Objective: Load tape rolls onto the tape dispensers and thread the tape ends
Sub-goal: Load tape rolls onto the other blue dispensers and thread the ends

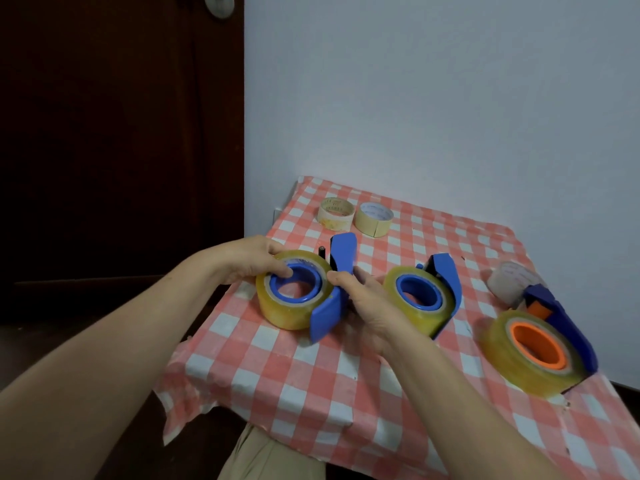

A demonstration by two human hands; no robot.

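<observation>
A clear yellowish tape roll [284,311] sits on the blue hub of a blue dispenser [329,313] at the table's left side. My left hand [249,261] grips the roll's far rim, with a finger on the hub. My right hand [367,303] holds the dispenser's blue body, thumb at the roll's right edge. To the right stands a second blue dispenser [446,282] loaded with a clear roll [426,320]. Further right lies a dark blue dispenser [568,327] with an orange hub, carrying another clear roll [519,368].
Two cream masking tape rolls [336,213] [374,220] lie at the table's back. A whitish roll [510,280] rests at the right, behind the dark blue dispenser. The red-checked tablecloth [311,375] hangs over the front edge. A dark door is on the left, a wall behind.
</observation>
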